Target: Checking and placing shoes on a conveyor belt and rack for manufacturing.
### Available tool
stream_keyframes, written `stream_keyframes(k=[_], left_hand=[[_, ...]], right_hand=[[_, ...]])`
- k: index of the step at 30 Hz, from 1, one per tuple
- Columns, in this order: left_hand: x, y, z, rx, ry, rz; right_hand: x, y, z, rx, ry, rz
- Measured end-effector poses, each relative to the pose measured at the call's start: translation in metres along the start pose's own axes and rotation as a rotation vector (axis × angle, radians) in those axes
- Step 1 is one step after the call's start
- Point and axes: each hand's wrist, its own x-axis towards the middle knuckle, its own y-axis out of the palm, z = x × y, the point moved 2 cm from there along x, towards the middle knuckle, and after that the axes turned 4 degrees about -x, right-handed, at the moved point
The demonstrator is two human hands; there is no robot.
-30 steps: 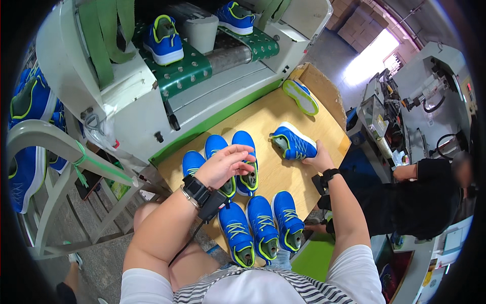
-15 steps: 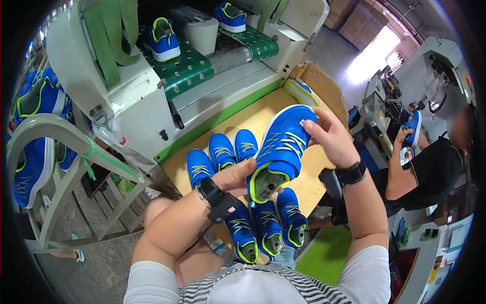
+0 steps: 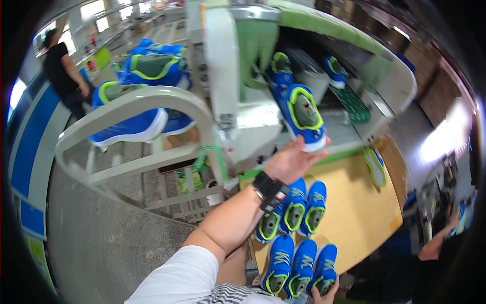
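Observation:
A blue sneaker [image 3: 291, 109] with a lime collar and white sole is tilted, toe away from me, at the machine's opening. My left hand [image 3: 292, 161] is closed at its heel, thumb against the back of the sole. Low in the view, my right hand [image 3: 326, 295] is mostly cut off by the lower edge. Its thumb and fingers pinch the heel of the rightmost sneaker [image 3: 328, 256] in the near row. More blue sneakers [image 3: 294, 215] stand in a second row just beyond, with dark green forms inside.
Inside the machine [image 3: 258, 116], other sneakers [image 3: 335, 71] sit on a green perforated belt [image 3: 354, 105]. A sneaker lies on its side [image 3: 374, 167] by a cardboard sheet [image 3: 394, 162] on the wooden table [image 3: 354, 202]. A metal rack [image 3: 131, 104] with sneakers stands left. Two people work nearby.
My view has swung left. The sneaker that both hands held has moved forward to the machine in my left hand; my right hand has let go and dropped to the near row.

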Motion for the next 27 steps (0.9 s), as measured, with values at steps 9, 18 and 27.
stream_keyframes(k=[9, 18, 27], left_hand=[[-0.004, -0.025, 0.0, 0.006, -0.054, -0.191], [-0.001, -0.024, -0.003, 0.157, -0.155, -0.216], [-0.037, -0.036, 0.046, 0.871, -0.17, -0.068]], right_hand=[[0.124, -0.051, 0.079, 0.672, -0.17, 0.005], [0.403, -0.062, 0.315, -0.264, -0.666, -0.413], [0.339, 0.05, 0.272, -0.393, -1.023, -0.294]])
